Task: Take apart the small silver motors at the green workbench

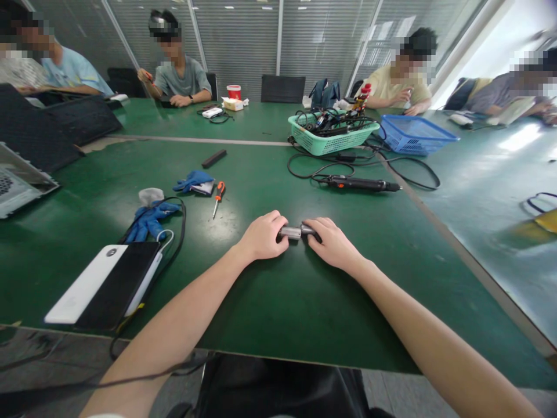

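Note:
Both hands rest low over the green table (pixel 278 302), near the middle of the view. My left hand (pixel 264 235) is closed around a silvery metal cylinder (pixel 290 233), whose end sticks out to the right. Facing it, my right hand (pixel 331 241) grips a dark grey rounded metal piece (pixel 310 230). The two parts meet end to end, or nearly so; whether they are joined I cannot tell. Fingers hide much of both parts. Up and to the left lies an orange-handled screwdriver (pixel 220 194), and beyond my right hand a black electric screwdriver (pixel 363 184).
Left are blue gloves (pixel 152 223), a white-and-black phone (pixel 104 284) with a cable, and a dark bar (pixel 214 158). Farther back stand a green basket (pixel 324 142) of cables and a blue basket (pixel 413 136). Several people sit around the table.

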